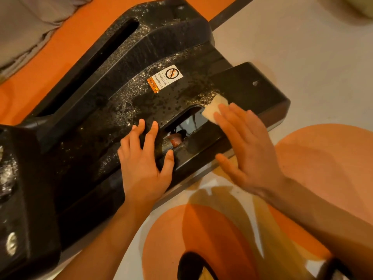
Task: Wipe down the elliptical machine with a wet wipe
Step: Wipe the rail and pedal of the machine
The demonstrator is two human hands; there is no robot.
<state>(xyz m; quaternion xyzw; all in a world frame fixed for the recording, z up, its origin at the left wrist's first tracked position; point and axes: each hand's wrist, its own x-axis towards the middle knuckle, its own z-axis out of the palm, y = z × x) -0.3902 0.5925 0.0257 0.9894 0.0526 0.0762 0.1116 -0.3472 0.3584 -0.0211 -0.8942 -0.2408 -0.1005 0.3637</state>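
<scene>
Head view is showing you bent over the machine [101, 110], its black cover lying low on the floor by a patterned rug [323, 158]. Your right hand [248, 146] is pressing the wipe [214, 108] flat against the cover with straight fingers, just beside the far end of the near slot [187, 122]. No finger is curling round it. Your left hand [143, 164] is resting released on the cover at the slot's other end, fingers spread, thumb at its rim, gripping nothing.

Pale dust is speckling most of the cover, so I am judging the wiping as far from finished. For this stroke you are best pressing evenly through the whole palm and drawing the wipe in overlapping passes toward one edge. Fold it to a clean face once it is loading up with dirt. Going gently round the sticker [165, 78] and staying out of the slot, where inner parts are showing, is looking wise.

Counting: one wipe, one machine, one sticker, two slots, one rug, two hands.
</scene>
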